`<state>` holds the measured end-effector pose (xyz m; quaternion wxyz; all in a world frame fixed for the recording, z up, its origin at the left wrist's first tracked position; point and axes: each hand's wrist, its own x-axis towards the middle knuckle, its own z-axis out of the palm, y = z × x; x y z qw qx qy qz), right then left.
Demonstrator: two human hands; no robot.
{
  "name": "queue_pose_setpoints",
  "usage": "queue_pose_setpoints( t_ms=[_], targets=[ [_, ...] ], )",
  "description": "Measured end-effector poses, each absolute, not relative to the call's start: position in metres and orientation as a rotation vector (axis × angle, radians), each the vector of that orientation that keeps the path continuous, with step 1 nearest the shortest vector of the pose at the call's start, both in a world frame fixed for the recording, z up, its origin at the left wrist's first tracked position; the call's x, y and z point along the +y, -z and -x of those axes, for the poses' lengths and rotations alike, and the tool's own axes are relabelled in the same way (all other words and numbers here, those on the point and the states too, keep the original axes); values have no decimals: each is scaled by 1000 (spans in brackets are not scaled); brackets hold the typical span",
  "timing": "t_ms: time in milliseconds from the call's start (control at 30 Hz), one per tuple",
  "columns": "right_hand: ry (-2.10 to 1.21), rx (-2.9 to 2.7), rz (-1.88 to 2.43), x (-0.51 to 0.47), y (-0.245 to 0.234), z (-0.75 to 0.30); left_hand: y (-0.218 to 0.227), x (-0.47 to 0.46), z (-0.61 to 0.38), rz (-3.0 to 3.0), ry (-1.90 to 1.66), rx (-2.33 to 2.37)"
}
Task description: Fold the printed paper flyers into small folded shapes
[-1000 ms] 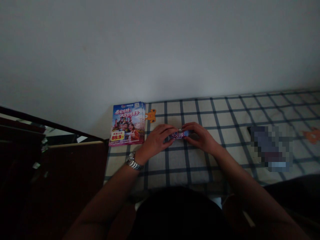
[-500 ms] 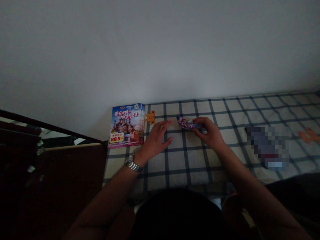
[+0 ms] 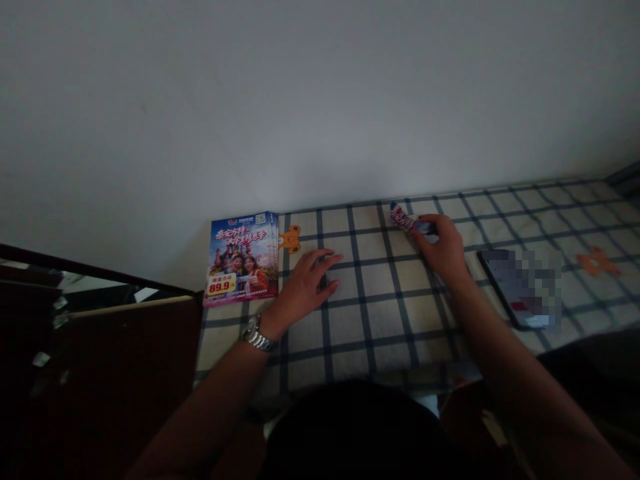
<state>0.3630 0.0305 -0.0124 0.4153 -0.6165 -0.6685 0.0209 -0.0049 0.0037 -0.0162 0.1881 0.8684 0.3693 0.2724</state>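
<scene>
My right hand [image 3: 440,243] pinches a narrow blue, red and white printed piece [image 3: 401,219] near the wall side of the checked cloth. Whether it is folded paper or a wrapper I cannot tell; the fingers cover its right end. My left hand [image 3: 307,283], a metal watch on its wrist, hovers over or rests on the cloth with fingers apart and nothing in them. Left of that hand lies a stack of printed flyers [image 3: 243,257], squared up near the cloth's left end.
A checked cloth [image 3: 345,327] with orange bear prints covers the long surface along the white wall [image 3: 320,100]. To the right of my right forearm lies a phone [image 3: 507,280], partly pixelated. A dark rail [image 3: 100,270] meets the surface at the left.
My right hand has carried the printed piece to the right and towards the wall, away from my left hand. The left hand stays open beside the flyers. The view has shifted slightly.
</scene>
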Motion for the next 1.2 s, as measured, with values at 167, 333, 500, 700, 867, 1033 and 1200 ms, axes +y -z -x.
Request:
queue_pose_setpoints(
  t_ms=[167, 333, 500, 700, 867, 1033, 1200],
  targets=[
    [-5, -1588, 1639, 39, 18, -374, 18, 4, 5, -2448, -774, 1039],
    [66, -1543, 1683, 44, 23, -380, 17, 5, 5, -2453, -776, 1034],
    [84, -1533, 1696, 42, 21, -380, 17, 5, 5, -2465, -744, 1038],
    [72, -1591, 1683, 39, 17, -380, 18, 5, 5, -2469, -777, 1028],
    [190, -1621, 1644, 31, 2, -376, 16, 3, 4, -2445, -767, 1031],
    [132, -1722, 1503, 22, -13, -352, 17, 4, 4, -2431, -762, 1033],
    [-166, -2005, 1281, 16, -3, -313, 18, 4, 4, -2424, -738, 1040]
  ],
)
